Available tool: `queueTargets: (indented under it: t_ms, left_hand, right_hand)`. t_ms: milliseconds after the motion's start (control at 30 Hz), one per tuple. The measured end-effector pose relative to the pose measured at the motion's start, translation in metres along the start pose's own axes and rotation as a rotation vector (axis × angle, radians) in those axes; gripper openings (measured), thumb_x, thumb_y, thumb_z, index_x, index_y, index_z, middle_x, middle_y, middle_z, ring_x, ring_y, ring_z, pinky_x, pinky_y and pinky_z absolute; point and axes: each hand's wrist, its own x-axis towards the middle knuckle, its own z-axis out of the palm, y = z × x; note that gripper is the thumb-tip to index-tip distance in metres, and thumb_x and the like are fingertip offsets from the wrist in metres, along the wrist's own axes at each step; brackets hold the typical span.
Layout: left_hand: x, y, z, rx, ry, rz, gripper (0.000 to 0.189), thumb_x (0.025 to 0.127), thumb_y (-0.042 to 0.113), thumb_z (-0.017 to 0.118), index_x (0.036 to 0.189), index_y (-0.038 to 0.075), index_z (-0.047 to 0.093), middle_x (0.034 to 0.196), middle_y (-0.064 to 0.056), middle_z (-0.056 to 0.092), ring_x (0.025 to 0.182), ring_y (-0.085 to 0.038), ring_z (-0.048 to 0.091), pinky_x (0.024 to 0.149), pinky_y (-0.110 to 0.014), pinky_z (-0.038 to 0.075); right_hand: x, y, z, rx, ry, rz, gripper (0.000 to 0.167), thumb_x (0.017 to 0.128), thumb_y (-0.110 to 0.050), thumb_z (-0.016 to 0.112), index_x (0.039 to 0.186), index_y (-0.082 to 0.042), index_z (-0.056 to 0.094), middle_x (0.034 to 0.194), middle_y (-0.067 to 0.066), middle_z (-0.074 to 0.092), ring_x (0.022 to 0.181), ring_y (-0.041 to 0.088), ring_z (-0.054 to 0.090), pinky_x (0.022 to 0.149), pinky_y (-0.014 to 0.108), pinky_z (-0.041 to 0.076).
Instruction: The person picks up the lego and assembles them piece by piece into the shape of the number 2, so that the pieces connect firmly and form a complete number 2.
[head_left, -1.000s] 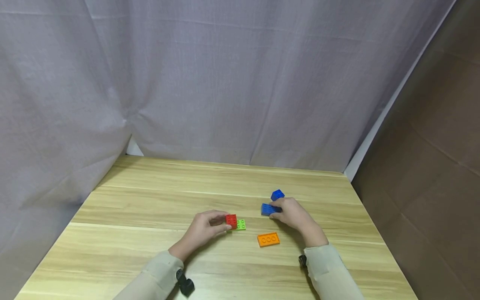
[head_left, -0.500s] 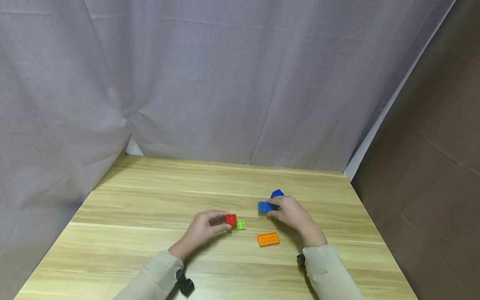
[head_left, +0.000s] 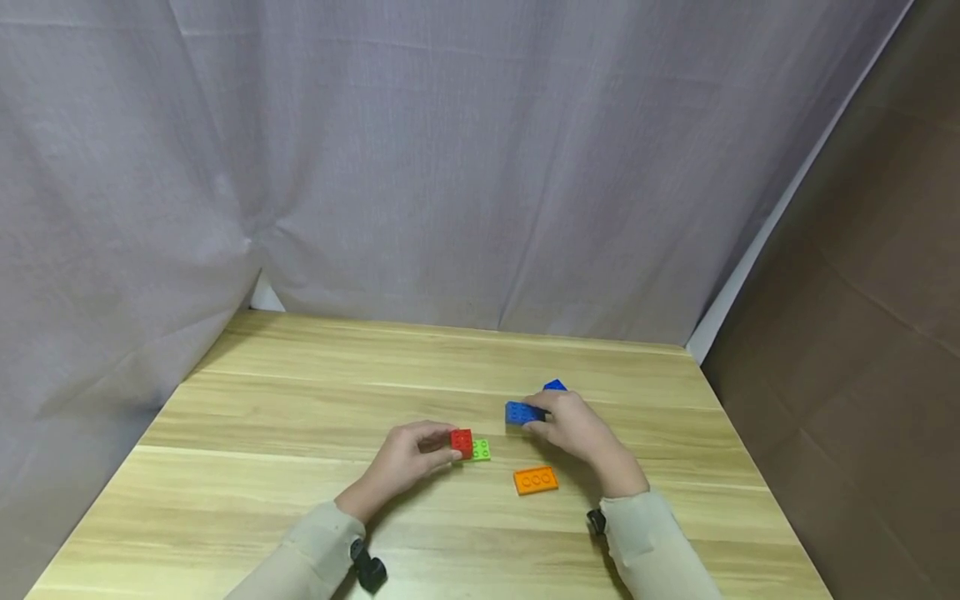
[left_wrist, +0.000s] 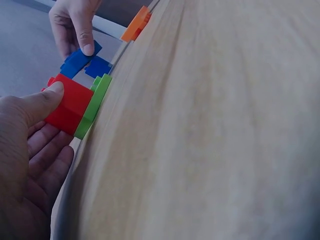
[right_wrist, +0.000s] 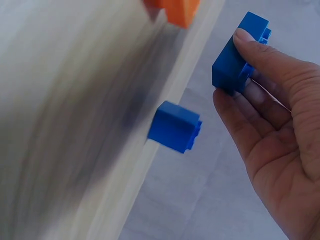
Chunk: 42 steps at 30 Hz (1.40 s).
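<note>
My left hand point(head_left: 408, 457) pinches a red toy brick point(left_wrist: 71, 104), which sits on one end of a flat light-green brick point(left_wrist: 94, 107) lying on the table. Green studs show to the right of the red one in the head view. Between thumb and fingers, my right hand point(head_left: 583, 429) holds a longer blue brick point(right_wrist: 239, 56), lifted off the table with its studs up. Behind that hand a second, smaller blue brick point(right_wrist: 175, 126) stands on the table, partly hidden in the head view. An orange flat brick point(head_left: 536, 480) lies nearer me, between the hands.
The wooden table point(head_left: 315, 375) carries all the bricks. A grey curtain point(head_left: 480, 167) hangs behind its far edge, and a brown cloth point(head_left: 862, 350) hangs along the right side. Black wrist straps sit by both sleeve cuffs.
My right hand has lifted the long blue brick and carried it left, toward the red and green bricks. The left hand has stayed in place on the red brick.
</note>
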Motion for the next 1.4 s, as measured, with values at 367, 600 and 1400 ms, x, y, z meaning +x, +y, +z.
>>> queueTargets:
  t_ms: [367, 600, 1400]
  left_hand:
    - [-0.002, 0.002, -0.001, 0.032, -0.002, -0.004, 0.044, 0.084, 0.036, 0.083, 0.121, 0.015, 0.072, 0.119, 0.002, 0.071, 0.105, -0.010, 0.068, 0.095, -0.031, 0.054]
    - [0.000, 0.000, -0.001, 0.037, -0.007, 0.002, 0.043, 0.085, 0.037, 0.082, 0.121, 0.018, 0.072, 0.118, 0.005, 0.071, 0.104, -0.008, 0.068, 0.093, -0.029, 0.054]
    - [0.002, 0.001, -0.002, 0.049, -0.014, 0.020, 0.042, 0.085, 0.040, 0.081, 0.121, 0.019, 0.073, 0.119, 0.006, 0.071, 0.105, -0.008, 0.068, 0.093, -0.030, 0.055]
  right_hand:
    - [0.005, -0.026, 0.000, 0.046, -0.009, -0.051, 0.040, 0.091, -0.023, 0.078, 0.126, -0.008, 0.069, 0.124, 0.009, 0.069, 0.115, 0.025, 0.064, 0.099, 0.044, 0.053]
    - [0.010, -0.033, 0.001, 0.037, -0.003, -0.086, 0.038, 0.091, -0.023, 0.078, 0.125, -0.008, 0.070, 0.121, 0.006, 0.070, 0.110, 0.022, 0.066, 0.095, 0.041, 0.055]
    - [0.012, -0.046, 0.002, 0.087, -0.069, -0.117, 0.037, 0.093, -0.023, 0.076, 0.125, -0.008, 0.069, 0.122, 0.005, 0.070, 0.114, 0.021, 0.065, 0.100, 0.040, 0.052]
